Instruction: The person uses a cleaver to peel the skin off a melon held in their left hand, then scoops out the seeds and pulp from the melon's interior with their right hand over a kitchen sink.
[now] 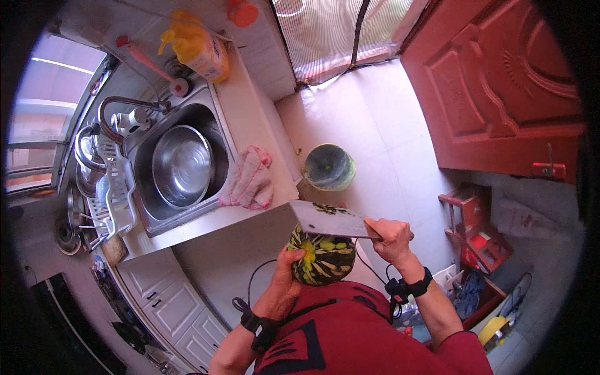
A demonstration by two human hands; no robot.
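Observation:
A dark green squash with yellow-green stripes (328, 262) is held close to the front of the red shirt. My left hand (287, 267) grips it from its left side, the thumb near its yellow centre. In my right hand (391, 239) is the handle of a cleaver (328, 220), whose broad blade lies over the upper edge of the squash. Dark green bits cling to the blade. Whether the edge has gone into the squash cannot be told.
A bin (330, 167) stands on the tiled floor beyond the blade. To the left, the sink (220, 164) holds a metal basin (183, 166), with a pink-edged cloth (251, 180) on the counter beside it. A red door (497, 93) and a red wooden stool (473, 225) are at the right.

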